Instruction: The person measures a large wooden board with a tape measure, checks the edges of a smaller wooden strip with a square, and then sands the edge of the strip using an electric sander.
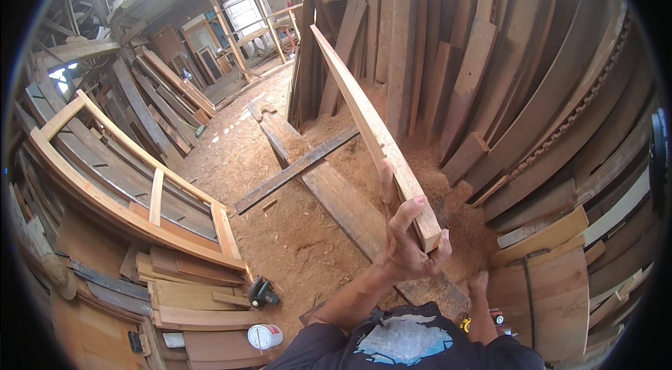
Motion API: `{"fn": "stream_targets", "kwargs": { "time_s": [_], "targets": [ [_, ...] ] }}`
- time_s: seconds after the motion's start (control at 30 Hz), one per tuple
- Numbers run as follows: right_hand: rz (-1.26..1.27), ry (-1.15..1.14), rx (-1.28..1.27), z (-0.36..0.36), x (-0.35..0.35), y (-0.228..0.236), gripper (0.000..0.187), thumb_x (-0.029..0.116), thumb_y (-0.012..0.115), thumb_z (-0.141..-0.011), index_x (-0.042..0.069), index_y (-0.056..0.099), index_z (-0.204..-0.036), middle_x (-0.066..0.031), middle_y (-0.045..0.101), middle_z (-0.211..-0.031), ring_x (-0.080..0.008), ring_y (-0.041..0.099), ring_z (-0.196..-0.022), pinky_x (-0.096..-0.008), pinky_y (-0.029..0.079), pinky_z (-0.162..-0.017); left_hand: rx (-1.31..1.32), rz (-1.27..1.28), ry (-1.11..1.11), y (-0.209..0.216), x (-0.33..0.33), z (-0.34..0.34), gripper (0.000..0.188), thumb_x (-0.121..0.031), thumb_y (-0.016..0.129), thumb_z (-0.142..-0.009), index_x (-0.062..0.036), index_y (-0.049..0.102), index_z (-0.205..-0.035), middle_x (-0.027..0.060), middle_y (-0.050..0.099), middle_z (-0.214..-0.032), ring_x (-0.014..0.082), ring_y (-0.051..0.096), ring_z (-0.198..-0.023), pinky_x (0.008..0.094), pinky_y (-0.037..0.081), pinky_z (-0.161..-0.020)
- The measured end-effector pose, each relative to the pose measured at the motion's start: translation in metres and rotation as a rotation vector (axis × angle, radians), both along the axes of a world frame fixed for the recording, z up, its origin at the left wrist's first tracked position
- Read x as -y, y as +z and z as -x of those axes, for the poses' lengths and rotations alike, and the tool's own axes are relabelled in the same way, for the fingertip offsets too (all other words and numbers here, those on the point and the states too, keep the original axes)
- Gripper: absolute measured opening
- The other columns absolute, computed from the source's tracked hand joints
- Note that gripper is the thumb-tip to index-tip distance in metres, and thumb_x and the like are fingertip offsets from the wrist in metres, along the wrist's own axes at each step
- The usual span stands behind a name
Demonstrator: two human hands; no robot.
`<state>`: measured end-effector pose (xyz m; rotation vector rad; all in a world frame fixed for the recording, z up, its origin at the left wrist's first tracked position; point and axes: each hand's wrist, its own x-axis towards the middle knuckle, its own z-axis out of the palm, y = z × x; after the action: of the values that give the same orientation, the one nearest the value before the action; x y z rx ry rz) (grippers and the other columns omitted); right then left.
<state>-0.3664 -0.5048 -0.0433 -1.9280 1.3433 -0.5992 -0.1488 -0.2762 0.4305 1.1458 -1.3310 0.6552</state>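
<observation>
A long, pale wooden board (381, 142) slants up and away in front of me, its near end raised close to my body. My left hand (409, 240) is wrapped round that near end, with the thumb on one face and the fingers along the side and underneath. Low beside my body on the right hangs my right hand (479, 282), apart from the board; its fingers are too small and unclear to read. Below the board, a long weathered plank (343, 205) lies over the sawdust. A narrow dark wooden bar (297, 168) crosses it.
Tall planks (399, 41) lean upright along the right. A light wooden frame (157, 195) leans at the left, above stacked boards (203, 294). A dark green power tool (263, 293) and a white tub (264, 336) stand at lower left. Sawdust (280, 244) covers the floor.
</observation>
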Motion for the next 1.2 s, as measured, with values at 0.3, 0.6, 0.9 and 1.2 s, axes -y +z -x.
{"fn": "stream_targets", "kwargs": {
  "time_s": [0.3,0.6,0.9,1.2],
  "targets": [
    [0.253,0.123,0.958,-0.12,-0.003,0.398,0.022,0.014,0.051,-0.1,0.0,0.067,-0.107,-0.0007,0.066,-0.097,-0.0108,0.057,-0.091,-0.0253,0.044,-0.083,-0.19,-0.089,-0.009,-0.03,-0.011,0.007,0.102,-0.009,0.059,-0.076,0.0064,-0.01,-0.149,0.0336,-0.002,-0.155,0.0431,-0.003,-0.147,0.0517,0.008,-0.118],
    [0.102,0.892,0.797,-0.256,-0.074,0.534,0.015,0.0,0.059,-0.092,-0.001,0.066,-0.105,-0.0021,0.066,-0.09,-0.009,0.058,-0.086,-0.0255,0.047,-0.08,-0.163,-0.12,0.053,-0.018,-0.022,0.008,0.103,-0.009,0.06,-0.076,0.0105,-0.01,-0.148,0.0329,-0.003,-0.155,0.0431,-0.002,-0.147,0.0498,0.008,-0.118],
    [0.04,1.154,0.699,-0.308,-0.086,0.551,0.013,0.002,0.058,-0.092,-0.003,0.066,-0.1,-0.0073,0.068,-0.085,-0.0115,0.058,-0.081,-0.0314,0.048,-0.079,-0.172,-0.139,0.041,-0.021,-0.018,0.007,0.107,-0.007,0.06,-0.073,0.0076,-0.015,-0.148,0.0344,-0.009,-0.154,0.0446,-0.006,-0.147,0.0502,0.008,-0.117],
    [0.048,1.139,0.626,-0.303,-0.08,0.557,0.016,0.002,0.06,-0.091,-0.005,0.065,-0.105,-0.0126,0.069,-0.091,-0.0158,0.061,-0.087,-0.0345,0.048,-0.083,-0.176,-0.18,0.032,-0.028,-0.013,0.008,0.107,-0.008,0.059,-0.075,0.0066,-0.019,-0.147,0.0344,-0.011,-0.153,0.0445,-0.001,-0.146,0.0506,0.014,-0.116]
  ]
}}
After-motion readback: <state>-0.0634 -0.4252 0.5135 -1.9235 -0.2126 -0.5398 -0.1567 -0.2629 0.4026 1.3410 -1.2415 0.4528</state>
